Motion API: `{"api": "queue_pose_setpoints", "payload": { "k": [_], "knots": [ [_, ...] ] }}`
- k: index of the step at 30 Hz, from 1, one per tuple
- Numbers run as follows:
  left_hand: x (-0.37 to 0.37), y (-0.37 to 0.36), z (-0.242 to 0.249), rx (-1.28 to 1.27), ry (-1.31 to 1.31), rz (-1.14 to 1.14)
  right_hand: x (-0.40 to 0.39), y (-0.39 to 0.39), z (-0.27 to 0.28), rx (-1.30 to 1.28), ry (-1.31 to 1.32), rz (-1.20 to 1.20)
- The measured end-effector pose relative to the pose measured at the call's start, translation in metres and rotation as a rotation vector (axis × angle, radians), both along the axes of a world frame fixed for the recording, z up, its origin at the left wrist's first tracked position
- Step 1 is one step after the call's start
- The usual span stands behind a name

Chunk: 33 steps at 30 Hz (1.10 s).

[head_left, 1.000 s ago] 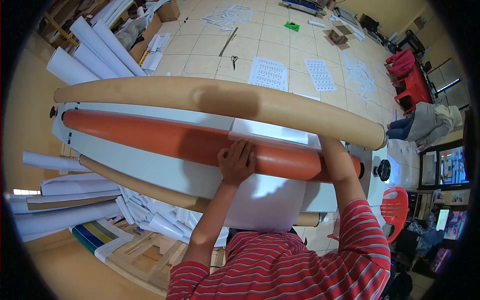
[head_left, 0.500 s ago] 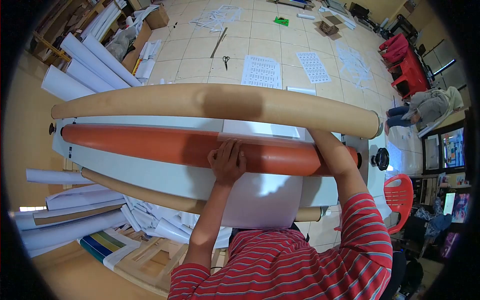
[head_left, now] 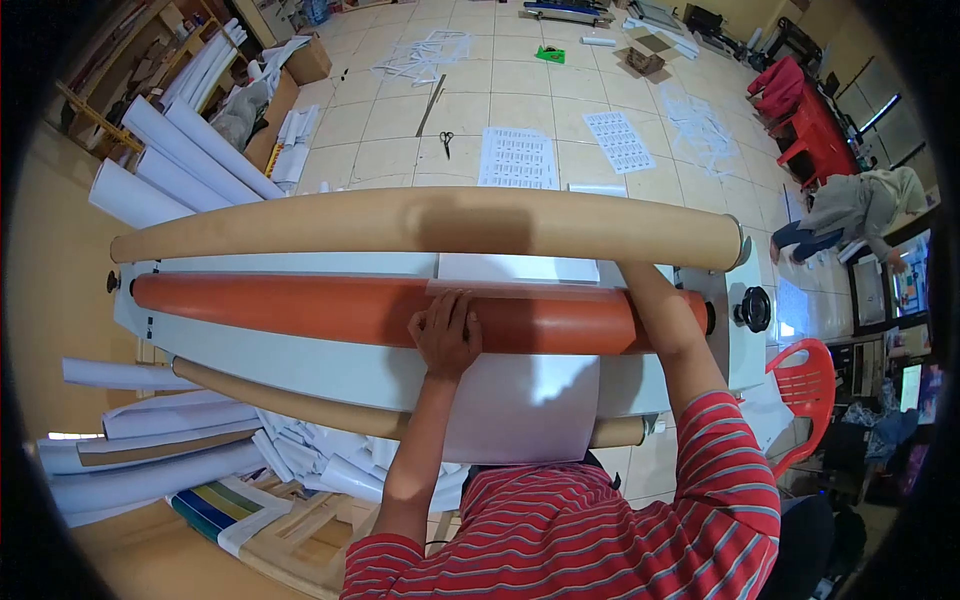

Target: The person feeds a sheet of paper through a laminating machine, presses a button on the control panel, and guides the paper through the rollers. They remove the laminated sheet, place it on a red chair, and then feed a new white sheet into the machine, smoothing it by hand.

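Note:
My left hand (head_left: 447, 335) lies on a long orange roller (head_left: 290, 305), fingers stretched over its top at the edge of a clear sheet or film. A pale sheet (head_left: 520, 410) passes by the roller and hangs down towards my body. My right forearm (head_left: 668, 320) reaches across the roller's right part. It goes beneath a long brown roll (head_left: 330, 228), which hides my right hand completely. Another part of a white sheet (head_left: 520, 268) shows between the roller and the brown roll. The rollers are mounted on a pale grey machine (head_left: 300, 365).
A black knob (head_left: 753, 309) sits at the machine's right end. A lower brown roll (head_left: 290, 400) runs along the near side. White rolls (head_left: 150, 470) are stacked at left. Scissors (head_left: 447, 143) and printed sheets (head_left: 517, 157) lie on the floor. Another person (head_left: 850, 215) bends over at right.
The view has tilted slightly, so the machine sits a little lower in it. My hands keep nearly the same places. The other person at right has leaned and reached towards a screen.

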State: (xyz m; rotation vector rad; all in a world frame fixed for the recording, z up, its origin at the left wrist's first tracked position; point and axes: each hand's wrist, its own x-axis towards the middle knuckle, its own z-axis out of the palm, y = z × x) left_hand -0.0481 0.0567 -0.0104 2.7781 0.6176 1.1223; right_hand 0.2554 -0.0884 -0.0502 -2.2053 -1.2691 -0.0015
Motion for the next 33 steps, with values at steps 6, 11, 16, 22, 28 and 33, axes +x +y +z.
{"api": "queue_pose_setpoints", "payload": {
  "k": [6, 11, 16, 22, 28, 33],
  "knots": [
    [0.000, 0.001, -0.003, 0.002, -0.002, 0.002, -0.011, -0.004, 0.012, 0.037, 0.010, -0.012],
    [0.000, -0.002, 0.000, -0.001, -0.027, 0.006, -0.096, -0.021, 0.092, -0.215, 0.078, 0.029],
    [-0.001, -0.002, -0.002, -0.007, -0.041, 0.005, -0.157, -0.030, 0.085, 0.030, -0.118, -0.029],
    [-0.001, -0.005, 0.002, -0.048, -0.053, -0.009, -0.165, -0.032, 0.068, 0.124, -0.232, -0.058],
    [-0.003, -0.005, 0.002, -0.159, -0.185, -0.033, -0.167, -0.034, 0.066, 0.099, -0.263, -0.061],
    [0.020, -0.039, 0.024, -0.038, -0.101, -0.135, -0.168, -0.033, 0.066, 0.104, -0.253, -0.092]
  ]
}}
